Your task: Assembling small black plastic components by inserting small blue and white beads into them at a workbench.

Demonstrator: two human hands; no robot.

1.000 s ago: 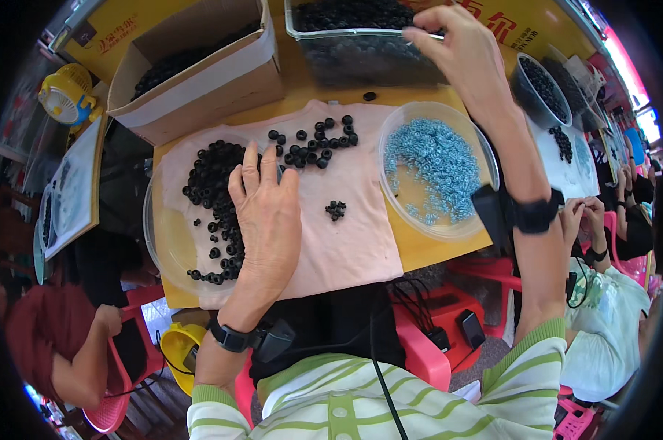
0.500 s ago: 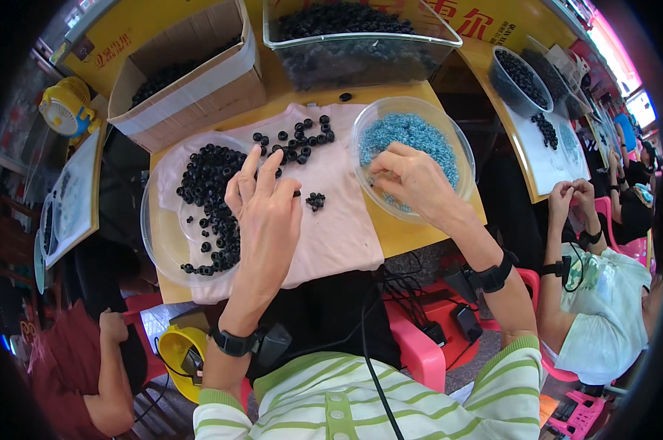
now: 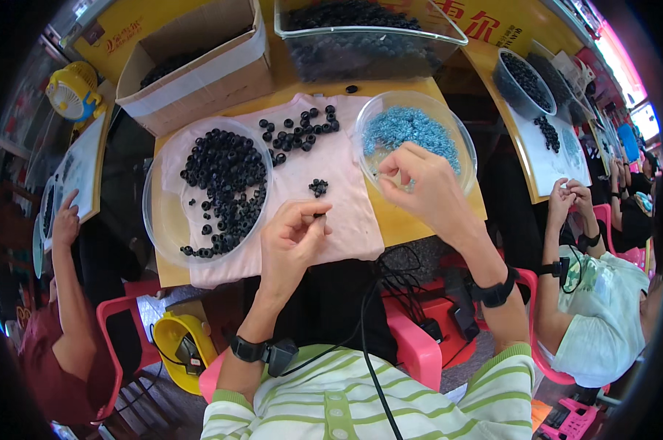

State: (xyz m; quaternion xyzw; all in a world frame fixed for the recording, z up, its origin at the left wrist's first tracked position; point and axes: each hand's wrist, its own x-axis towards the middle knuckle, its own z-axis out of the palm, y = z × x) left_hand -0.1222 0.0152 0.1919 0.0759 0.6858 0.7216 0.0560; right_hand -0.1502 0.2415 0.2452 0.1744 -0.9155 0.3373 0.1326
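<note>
My left hand (image 3: pixel 295 240) is closed over the near part of a pale pink cloth (image 3: pixel 302 271), its thumb and fingers pinching a small black bead-like piece (image 3: pixel 319 215). Just beyond it lies a small cluster of black pieces (image 3: pixel 318 188). Over the near side of a clear round bowl (image 3: pixel 472 158) of tiny shiny blue pieces (image 3: pixel 412 132), my right hand (image 3: pixel 430 189) has its thumb and forefinger pinched together; what they hold is too small to make out. A second clear bowl (image 3: pixel 154 213), left of my left hand, holds round black bead-like pieces (image 3: pixel 225 165).
Loose black beads (image 3: pixel 300 133) are scattered at the cloth's far side. Behind stand a cardboard box (image 3: pixel 199 84) and a clear plastic bin (image 3: pixel 368 55), both containing black pieces. Co-workers sit left and right, one arm (image 3: pixel 71 271) raised at left. A cable (image 3: pixel 368 352) crosses my lap.
My left hand has come down from beside the black-bead bowl toward me, its fingers now closed on a piece. My right hand stays over the blue pieces' bowl, slightly nearer.
</note>
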